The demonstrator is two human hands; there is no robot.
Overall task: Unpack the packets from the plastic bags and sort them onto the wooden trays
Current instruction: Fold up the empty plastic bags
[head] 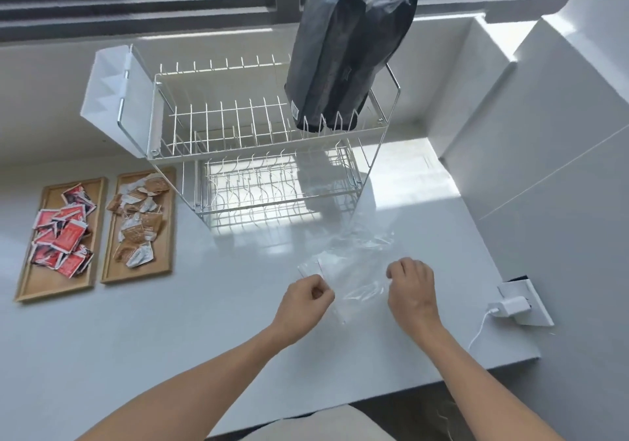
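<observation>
Near the table's (204, 304) front edge, the left hand (306, 299) and right hand (410, 286) are each pinching the clear plastic bag (357, 267), grips clenched; pulling its mouth apart gently should show any packets left for the wooden trays (30, 284).

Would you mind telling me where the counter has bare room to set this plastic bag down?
The widest bare patch is the counter between the trays and the left hand. The near strip by the left forearm is bare too. Right of the right hand room is tight beside the charger. Both trays are crowded with packets, bare only at their near ends.
</observation>
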